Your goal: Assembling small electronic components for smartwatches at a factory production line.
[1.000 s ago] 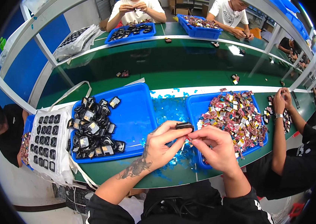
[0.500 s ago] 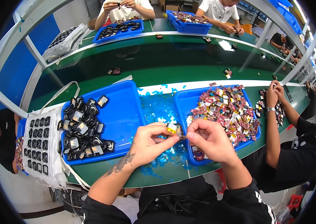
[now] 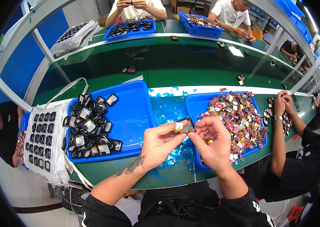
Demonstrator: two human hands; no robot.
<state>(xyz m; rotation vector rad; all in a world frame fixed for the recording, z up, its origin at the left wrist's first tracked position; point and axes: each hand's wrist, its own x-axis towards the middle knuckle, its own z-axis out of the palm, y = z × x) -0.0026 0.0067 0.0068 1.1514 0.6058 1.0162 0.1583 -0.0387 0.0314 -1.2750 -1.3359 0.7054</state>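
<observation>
Between my two hands is a small black plastic case (image 3: 191, 122), tilted, its open side toward me. A silver-and-yellow battery-like part (image 3: 179, 127) sits at its left edge. My left hand (image 3: 159, 145) is closed, pinching the case and that part between thumb and forefinger. With thumb and fingertips my right hand (image 3: 216, 142) grips the lower right edge of the case; what else its fingertips hold is hidden. To the left, a blue tray (image 3: 131, 125) holds a heap of black cases (image 3: 88, 125). On the right, another blue tray (image 3: 193, 104) carries many small red circuit boards (image 3: 239, 125) with silver-and-yellow parts.
Blue film scraps (image 3: 167, 108) litter the green bench between the trays. A white tray of black cases (image 3: 41, 138) stands at the left. Beyond a white rail runs a green belt (image 3: 110, 68) with a few loose parts. Co-workers sit opposite and at the right (image 3: 281, 151).
The case has turned, so its black frame and open side now show more. My right fingers have spread a little around its right edge. The whole view has shifted slightly.
</observation>
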